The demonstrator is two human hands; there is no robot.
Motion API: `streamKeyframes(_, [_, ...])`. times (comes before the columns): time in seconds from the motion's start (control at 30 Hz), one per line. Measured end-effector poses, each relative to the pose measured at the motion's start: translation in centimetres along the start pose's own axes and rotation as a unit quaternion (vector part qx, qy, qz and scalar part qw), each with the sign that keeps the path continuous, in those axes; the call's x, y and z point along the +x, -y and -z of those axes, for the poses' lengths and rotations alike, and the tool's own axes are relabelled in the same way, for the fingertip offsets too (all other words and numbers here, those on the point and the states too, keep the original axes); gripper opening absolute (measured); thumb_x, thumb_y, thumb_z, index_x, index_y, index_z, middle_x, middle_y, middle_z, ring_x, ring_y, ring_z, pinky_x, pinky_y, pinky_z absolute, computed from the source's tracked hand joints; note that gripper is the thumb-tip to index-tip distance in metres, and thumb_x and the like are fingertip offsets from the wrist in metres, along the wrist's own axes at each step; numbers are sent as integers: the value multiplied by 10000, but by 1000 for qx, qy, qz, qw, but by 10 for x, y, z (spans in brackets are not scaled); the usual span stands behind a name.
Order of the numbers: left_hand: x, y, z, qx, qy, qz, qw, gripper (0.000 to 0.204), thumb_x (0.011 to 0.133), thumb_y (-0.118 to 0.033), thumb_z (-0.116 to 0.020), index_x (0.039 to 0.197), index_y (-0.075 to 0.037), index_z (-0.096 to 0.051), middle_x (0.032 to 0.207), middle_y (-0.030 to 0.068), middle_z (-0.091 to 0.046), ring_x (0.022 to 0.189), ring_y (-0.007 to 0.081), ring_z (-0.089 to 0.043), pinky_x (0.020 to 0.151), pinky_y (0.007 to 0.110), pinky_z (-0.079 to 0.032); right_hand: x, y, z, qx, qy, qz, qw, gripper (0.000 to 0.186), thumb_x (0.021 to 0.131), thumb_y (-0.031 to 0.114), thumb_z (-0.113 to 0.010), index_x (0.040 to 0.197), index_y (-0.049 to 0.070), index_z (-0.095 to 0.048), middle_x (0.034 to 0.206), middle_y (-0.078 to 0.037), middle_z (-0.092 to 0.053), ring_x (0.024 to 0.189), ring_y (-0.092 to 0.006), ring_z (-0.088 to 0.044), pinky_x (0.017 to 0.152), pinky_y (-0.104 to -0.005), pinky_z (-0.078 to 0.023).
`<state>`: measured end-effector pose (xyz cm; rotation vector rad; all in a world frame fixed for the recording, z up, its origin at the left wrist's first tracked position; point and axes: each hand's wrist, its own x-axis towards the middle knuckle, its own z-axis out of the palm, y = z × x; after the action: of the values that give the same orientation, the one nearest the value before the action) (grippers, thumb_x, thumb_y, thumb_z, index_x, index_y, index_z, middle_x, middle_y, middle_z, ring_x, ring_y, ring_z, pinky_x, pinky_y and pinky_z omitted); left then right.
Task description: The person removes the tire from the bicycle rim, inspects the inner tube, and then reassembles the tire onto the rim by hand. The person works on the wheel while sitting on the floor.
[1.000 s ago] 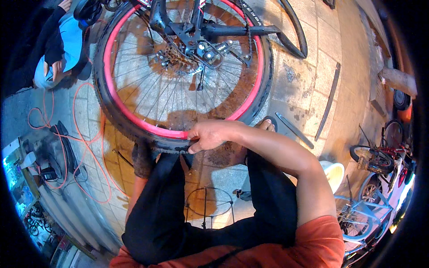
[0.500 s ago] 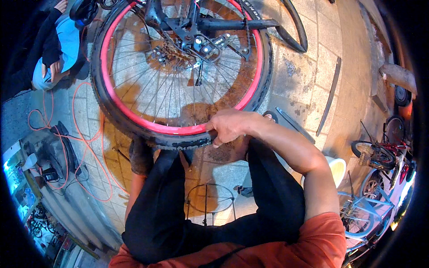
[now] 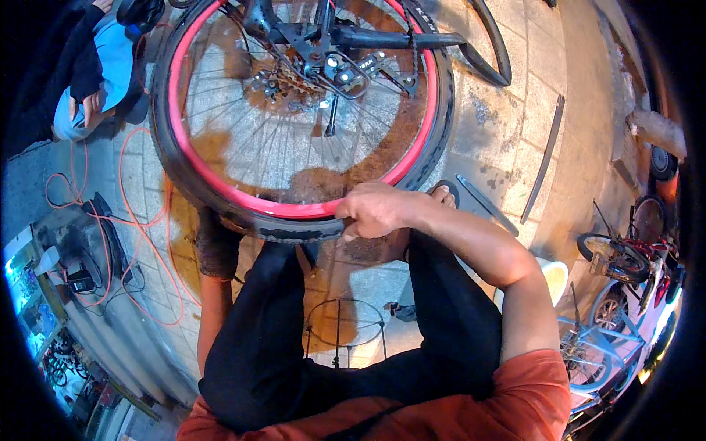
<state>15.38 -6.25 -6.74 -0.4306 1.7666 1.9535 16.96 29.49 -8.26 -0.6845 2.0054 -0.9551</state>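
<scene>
While the wheel (image 3: 294, 110) stands upright before the knees, right hand (image 3: 376, 209) is curled shut over the tyre (image 3: 220, 202) at its lowest arc, fingers wrapped on the red rim. Left hand (image 3: 215, 242), gloved, presses under the tyre's lower left; grip cannot be told.

- The bike wheel (image 3: 301, 117) stands in front of the person's knees.
- The right hand (image 3: 375, 209) rests on the bottom of the tyre (image 3: 220, 202).
- The left hand (image 3: 217, 246) sits under the tyre, to the left.
- A hose (image 3: 140, 242) lies on the ground at the left.
- Another person (image 3: 95, 73) is at the far left.
- More bikes (image 3: 625, 279) stand at the right.
</scene>
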Motion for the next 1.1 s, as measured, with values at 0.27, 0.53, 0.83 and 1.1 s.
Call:
streamKeyframes(0.27, [-11,71,22,52,41,73,995,657,1075,-556,-470,1450,-19,-520,1391,104,-599,1270,242,-566,1109,419,-441,84,50,-18,227,-46,46,972,311,884,278,-775,1045,17,-723,965,-202,-740,927,-346,-715,813,-469,-536])
streamKeyframes(0.53, [-9,45,3,185,-26,-27,982,673,1123,-551,-340,1427,17,-534,1302,118,-643,1198,226,-616,1032,419,-504,71,22,-14,244,26,46,968,346,927,246,-773,1194,37,-704,1039,-124,-763,968,-238,-698,877,-396,-525])
streamKeyframes(0.83, [-10,30,2,310,-15,-70,948,492,1108,-356,-475,1429,15,-512,1248,162,-680,1129,277,-671,939,431,-561,34,10,-3,211,29,21,977,363,911,264,-782,1196,50,-712,1028,-165,-758,956,-302,-713,844,-429,-531])
streamKeyframes(1.1, [1,51,20,86,-30,-13,996,434,1064,-188,-603,1443,-9,-491,1237,186,-686,1079,307,-696,881,432,-589,12,2,7,175,27,-1,984,370,879,285,-807,1158,56,-731,1016,-189,-755,956,-335,-722,824,-439,-534])
